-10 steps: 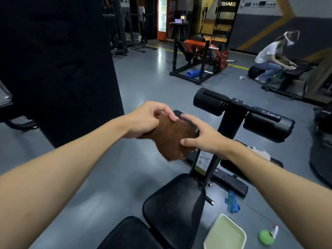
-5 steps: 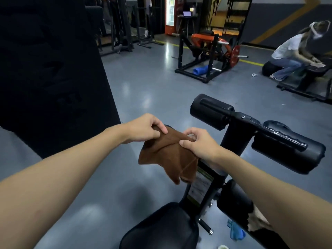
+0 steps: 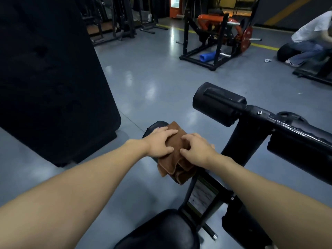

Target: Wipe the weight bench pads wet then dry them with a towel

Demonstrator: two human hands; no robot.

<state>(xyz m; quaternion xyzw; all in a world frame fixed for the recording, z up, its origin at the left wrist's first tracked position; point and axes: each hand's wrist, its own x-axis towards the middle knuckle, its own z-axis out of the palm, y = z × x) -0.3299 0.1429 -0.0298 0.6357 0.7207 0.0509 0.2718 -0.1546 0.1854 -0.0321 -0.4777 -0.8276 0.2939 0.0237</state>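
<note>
Pressed left hand (image 3: 159, 143), fingers spread, flat on the brown towel (image 3: 172, 168) and bunched it with right hand (image 3: 196, 151), fingers curled, atop the bench's lower roller pad (image 3: 152, 127); likely soft, light, slippy, best gripped mid-fold.

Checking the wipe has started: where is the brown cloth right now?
Head view, centre: the brown cloth lies draped over a black roller pad, under the left hand and right hand, left of the bench's upright post.
</note>
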